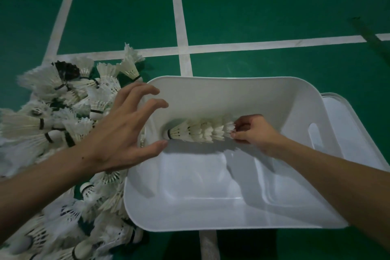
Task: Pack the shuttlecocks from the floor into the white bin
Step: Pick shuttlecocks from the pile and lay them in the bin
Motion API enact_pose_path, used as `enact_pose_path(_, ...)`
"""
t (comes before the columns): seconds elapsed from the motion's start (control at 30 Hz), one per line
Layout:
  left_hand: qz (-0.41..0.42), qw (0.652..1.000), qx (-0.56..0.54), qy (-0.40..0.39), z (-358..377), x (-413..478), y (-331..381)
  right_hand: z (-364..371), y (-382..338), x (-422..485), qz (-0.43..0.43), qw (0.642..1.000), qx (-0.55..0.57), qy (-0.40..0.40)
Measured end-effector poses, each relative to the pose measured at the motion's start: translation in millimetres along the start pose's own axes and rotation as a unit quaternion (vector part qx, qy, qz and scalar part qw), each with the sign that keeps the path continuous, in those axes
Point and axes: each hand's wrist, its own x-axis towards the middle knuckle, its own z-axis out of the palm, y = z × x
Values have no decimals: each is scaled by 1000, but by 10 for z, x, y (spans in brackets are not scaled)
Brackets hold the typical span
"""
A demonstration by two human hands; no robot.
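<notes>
Green floor [274, 6]: we see a court floor crossed by white lines [253, 45], and everything rests on it.
White bin [211, 229]: it sits just right of the loose heap with its open top toward us. Its bottom is mostly bare, so we judge the packing to be at an early stage.
Pile of shuttlecocks [52, 112]: it lies on the floor against the bin's left side, jumbled, with corks and feathers pointing every way.
Lid [348, 116]: a white lid lies at the bin's right side, partly hidden by it.
Left hand [118, 131]: it hovers over the bin's left rim. Its grip is wide open, fingers spread and lightly curved, and it holds nothing. The thumb tip comes close to the stack's cork end.
Right hand [253, 133]: it is inside the bin, and its grip pinches the feather end of the stack between the fingertips.
Stack of shuttlecocks [198, 132]: several are nested into one column, low in the bin along the far wall. The long axis runs left to right, with the cork pointing left toward the open hand and the feathers pointing right into the pinch.
Coming move: we judge the left hand is nearer the pile and free to fetch more, while the right hand settles the stack against the wall.
</notes>
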Motion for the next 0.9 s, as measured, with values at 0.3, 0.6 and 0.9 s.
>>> enact_pose_path(0.3,3,1000,6,-7,11,32,-6,200,-64,4,27,998,-33,-43)
enact_pose_path(0.6,-2,1000,0,-8,13,42,-8,231,-8,36,42,998,29,28)
enact_pose_path(0.9,4,1000,-5,-1,26,27,-36,269,-32,-22,51,997,44,22)
